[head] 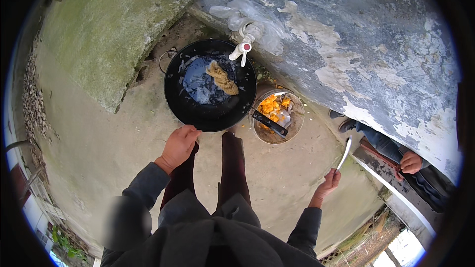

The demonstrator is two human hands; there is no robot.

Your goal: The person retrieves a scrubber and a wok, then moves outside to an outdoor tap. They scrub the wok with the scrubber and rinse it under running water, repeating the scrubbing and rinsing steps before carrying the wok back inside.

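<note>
In front of me a black wok (207, 113) holds shallow, cloudy water with pale scraps. A crumpled tan scrubbing cloth or loofah (222, 78) lies in it. My left hand (179, 147) is at the wok's near rim with its fingers curled; whether it touches the rim I cannot tell. Out to the right, my right hand (329, 182) grips a long, narrow, pale utensil (346, 151), perhaps a knife, pointing away from me. A white tap (245, 47) with a red-centred handle juts over the wok's far right side.
The wok's black handle (270, 123) reaches over a bucket (298, 128) with orange peelings and pale scraps. Clear plastic (265, 26) wraps the tap's pipe by a peeling wall (371, 37). A broken concrete slab (111, 37) lies left. A seated person's hand (410, 162) shows at right.
</note>
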